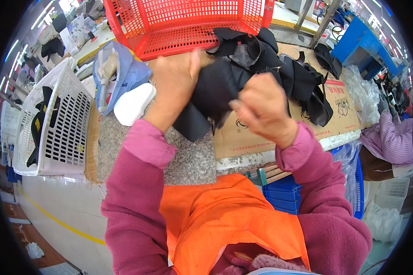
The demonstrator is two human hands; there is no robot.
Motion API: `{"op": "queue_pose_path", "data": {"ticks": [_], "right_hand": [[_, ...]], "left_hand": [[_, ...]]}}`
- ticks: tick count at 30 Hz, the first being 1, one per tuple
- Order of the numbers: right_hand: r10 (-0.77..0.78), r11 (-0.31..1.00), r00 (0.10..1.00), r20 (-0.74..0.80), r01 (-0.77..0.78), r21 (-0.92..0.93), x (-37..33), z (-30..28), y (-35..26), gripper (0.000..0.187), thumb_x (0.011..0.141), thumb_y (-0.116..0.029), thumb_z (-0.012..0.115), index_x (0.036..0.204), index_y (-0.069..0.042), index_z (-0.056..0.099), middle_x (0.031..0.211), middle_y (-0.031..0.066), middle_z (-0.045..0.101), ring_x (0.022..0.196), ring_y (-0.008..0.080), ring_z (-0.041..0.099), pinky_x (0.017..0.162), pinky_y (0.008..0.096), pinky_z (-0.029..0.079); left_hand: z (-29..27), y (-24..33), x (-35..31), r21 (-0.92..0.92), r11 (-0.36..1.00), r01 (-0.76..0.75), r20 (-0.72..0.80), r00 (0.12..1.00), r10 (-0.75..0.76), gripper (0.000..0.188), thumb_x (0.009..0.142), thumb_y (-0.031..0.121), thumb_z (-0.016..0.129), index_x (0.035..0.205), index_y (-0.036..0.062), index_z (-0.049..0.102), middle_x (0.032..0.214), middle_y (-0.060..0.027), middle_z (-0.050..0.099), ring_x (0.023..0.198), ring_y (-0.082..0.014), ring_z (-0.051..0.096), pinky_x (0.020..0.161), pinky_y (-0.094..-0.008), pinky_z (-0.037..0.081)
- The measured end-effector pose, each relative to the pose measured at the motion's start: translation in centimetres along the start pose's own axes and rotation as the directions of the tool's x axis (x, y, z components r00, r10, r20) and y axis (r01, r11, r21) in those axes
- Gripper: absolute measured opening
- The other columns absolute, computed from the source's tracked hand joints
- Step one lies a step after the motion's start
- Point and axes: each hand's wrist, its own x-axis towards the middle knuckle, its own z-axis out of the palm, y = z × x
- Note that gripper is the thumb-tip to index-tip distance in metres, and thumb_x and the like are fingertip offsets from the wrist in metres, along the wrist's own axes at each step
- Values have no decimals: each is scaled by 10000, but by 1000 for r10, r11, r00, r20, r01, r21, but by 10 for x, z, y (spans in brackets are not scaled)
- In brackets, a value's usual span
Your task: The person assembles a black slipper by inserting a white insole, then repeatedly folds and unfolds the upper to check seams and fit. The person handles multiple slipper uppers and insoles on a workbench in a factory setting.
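Observation:
Over the front of the work table, my left hand (176, 82) is closed around the left side of a black fabric piece (213, 89), its thumb pointing up and its other fingers partly hidden. The piece is blurred by motion and one flap hangs down toward a grey speckled board (188, 160). At its right edge my right hand (264, 107) is curled, with thumb and fingertips pinched against the fabric. Beyond and to the right lies a heap of similar black pieces (303, 80), several with a curved, shoe-upper-like shape, on flattened cardboard (243, 140).
A red plastic basket (183, 43) lies open at the back. On the left stand a white perforated crate (66, 137), a blue bag (124, 68) and a white sole-shaped piece (134, 104). Clear plastic (360, 91) and another person's checked sleeve (390, 140) are at the right.

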Motion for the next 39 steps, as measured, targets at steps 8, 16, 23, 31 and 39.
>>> {"op": "queue_pose_path", "data": {"ticks": [8,16,23,31,39], "right_hand": [[26,998,999,-41,-24,52,-20,6,8,209,731,-69,738,701,-77,531,686,56,473,611,248,508,604,355,389],[56,995,998,20,-58,84,-11,10,2,200,755,-64,717,696,-60,526,679,78,461,611,268,492,593,367,385],[140,983,990,23,-141,121,-5,9,2,203,765,-84,725,697,-74,534,650,66,460,583,264,495,582,360,392],[201,962,977,-71,-184,200,24,-23,15,171,812,-66,711,736,-39,560,633,93,463,548,255,477,510,360,382],[102,985,992,75,-111,132,0,-2,-1,213,745,-99,742,696,-62,538,647,91,462,573,284,494,554,380,410]], "left_hand": [[-1,-6,-15,-73,997,34,-15,999,-36,390,957,220,607,597,82,551,562,-142,547,533,-373,532,554,-465,388],[2,0,-1,7,998,-58,-56,997,59,386,969,248,596,620,85,570,572,-129,535,516,-347,490,568,-429,351],[6,-5,-20,-122,968,218,172,965,-196,290,977,224,570,747,67,649,591,-156,542,542,-358,553,562,-453,390],[0,-11,46,-139,990,-3,-198,980,-24,329,972,212,552,704,20,546,601,-193,509,529,-365,549,490,-459,381],[-7,11,2,-96,993,-72,-63,996,66,369,964,205,599,620,78,554,562,-117,514,537,-317,517,571,-407,366]]}}
